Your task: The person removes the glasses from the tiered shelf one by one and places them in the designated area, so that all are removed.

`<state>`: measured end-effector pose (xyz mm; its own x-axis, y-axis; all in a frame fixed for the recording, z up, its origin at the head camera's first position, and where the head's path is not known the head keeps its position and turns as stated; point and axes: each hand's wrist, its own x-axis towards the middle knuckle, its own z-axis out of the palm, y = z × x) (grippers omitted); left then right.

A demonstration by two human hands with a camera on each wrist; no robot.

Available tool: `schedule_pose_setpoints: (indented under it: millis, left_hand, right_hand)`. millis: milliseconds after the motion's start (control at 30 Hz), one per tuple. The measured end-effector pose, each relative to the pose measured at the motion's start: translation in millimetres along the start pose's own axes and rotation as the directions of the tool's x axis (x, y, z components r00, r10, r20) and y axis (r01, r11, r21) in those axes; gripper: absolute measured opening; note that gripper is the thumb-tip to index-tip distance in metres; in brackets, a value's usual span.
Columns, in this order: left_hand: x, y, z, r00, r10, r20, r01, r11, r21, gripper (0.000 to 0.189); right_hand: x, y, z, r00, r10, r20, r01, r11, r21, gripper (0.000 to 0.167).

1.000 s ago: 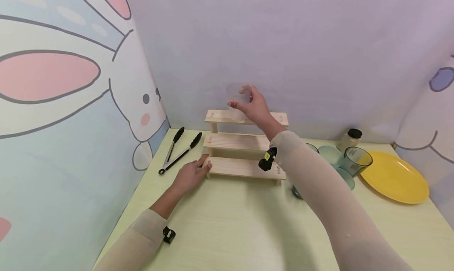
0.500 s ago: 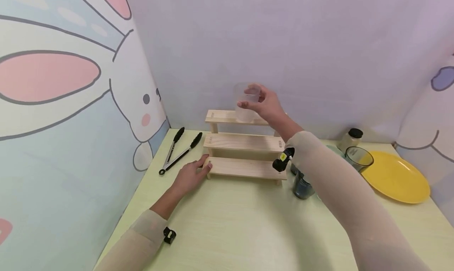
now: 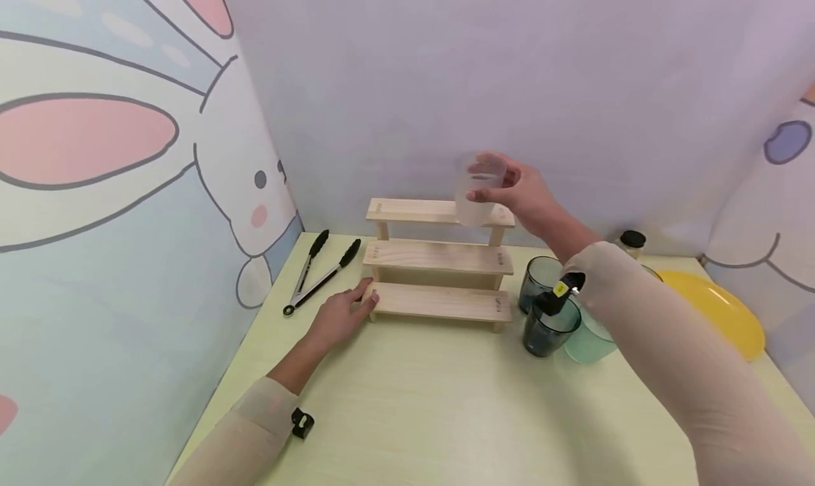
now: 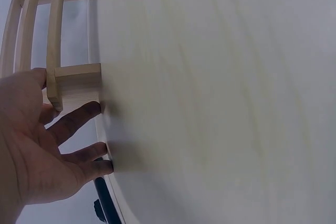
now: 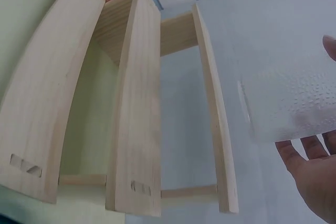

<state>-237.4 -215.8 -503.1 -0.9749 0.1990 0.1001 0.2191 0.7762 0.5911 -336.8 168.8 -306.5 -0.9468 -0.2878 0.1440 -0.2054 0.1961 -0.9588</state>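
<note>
My right hand [image 3: 525, 192] grips a frosted clear cup [image 3: 474, 201] at the right end of the top step of a three-tier wooden display stand [image 3: 439, 257]. In the right wrist view the cup [image 5: 291, 98] shows droplet-like texture, and a narrow gap separates its base from the top board [image 5: 215, 108]. My left hand [image 3: 340, 320] holds the left end of the bottom step. In the left wrist view, thumb and forefinger are at that board's end [image 4: 54, 85], while the other fingers reach down to the table.
Black-tipped tongs [image 3: 321, 277] lie left of the stand. Dark glass tumblers [image 3: 541, 334] and a green glass [image 3: 588, 341] stand to its right. Farther right are a black-lidded jar [image 3: 632, 242] and a yellow plate [image 3: 719, 309], partly behind my right sleeve.
My right hand has moved the cup rightward along the top step, from its left part to its right end. The left hand has stayed at the bottom step.
</note>
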Motion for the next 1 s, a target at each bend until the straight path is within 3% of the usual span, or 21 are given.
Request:
schedule_pose_setpoints:
  millis: [267,633,833,1000]
  left_hand:
    - [-1.2,5.8,-2.6,0.998,-0.049,0.026,0.049,0.998,0.032,0.067]
    - [0.0,1.6,-4.0,0.997,-0.067,0.032,0.066,0.997,0.033,0.068]
    - [0.1,2.6,-5.2,0.998,-0.063,0.026,0.062,0.998,0.033,0.068]
    - [-0.2,2.8,-5.9,0.998,-0.061,0.027,0.060,0.997,0.040,0.068]
  right_hand:
    - [-21.2,5,-27,1.000,0.017,-0.013,-0.017,1.000,0.008,0.070]
    - [-54.2,2,-54,0.999,0.035,-0.022,-0.037,0.992,-0.123,0.065]
    - [-72.8,7,-69,0.996,0.067,-0.055,-0.078,0.969,-0.235,0.068]
    - [-89.1,14,-81,0.995,0.077,-0.063,-0.091,0.960,-0.264,0.067]
